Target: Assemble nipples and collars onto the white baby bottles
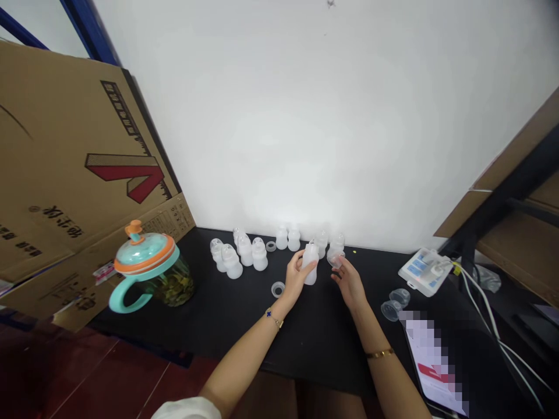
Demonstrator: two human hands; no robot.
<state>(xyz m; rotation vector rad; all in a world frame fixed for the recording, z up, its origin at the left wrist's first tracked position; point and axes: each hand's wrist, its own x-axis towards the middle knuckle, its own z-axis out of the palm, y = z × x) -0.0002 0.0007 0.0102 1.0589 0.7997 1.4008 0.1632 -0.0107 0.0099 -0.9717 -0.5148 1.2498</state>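
My left hand point(296, 278) is wrapped round a small white baby bottle point(310, 255), held upright over the black table. To its right, my right hand point(350, 285) pinches a clear domed cap point(335, 258) between thumb and fingers, apart from the bottle. Behind the hands stand more bottles, among them one bottle point(322, 241) close to the wall. Left of my left hand lies a translucent ring point(278, 289), and a second ring point(271, 247) is farther back. Several capped bottles point(259, 256) are grouped on the left.
Two clear caps point(399, 298) lie at the right, near a phone point(432, 361) with a partly blurred screen. A white plastic case point(424, 271) and cables point(483, 297) are beyond. A lidded jug point(152, 267) stands left, beside a large carton point(78, 174). A white wall point(305, 116) bounds the table point(227, 314).
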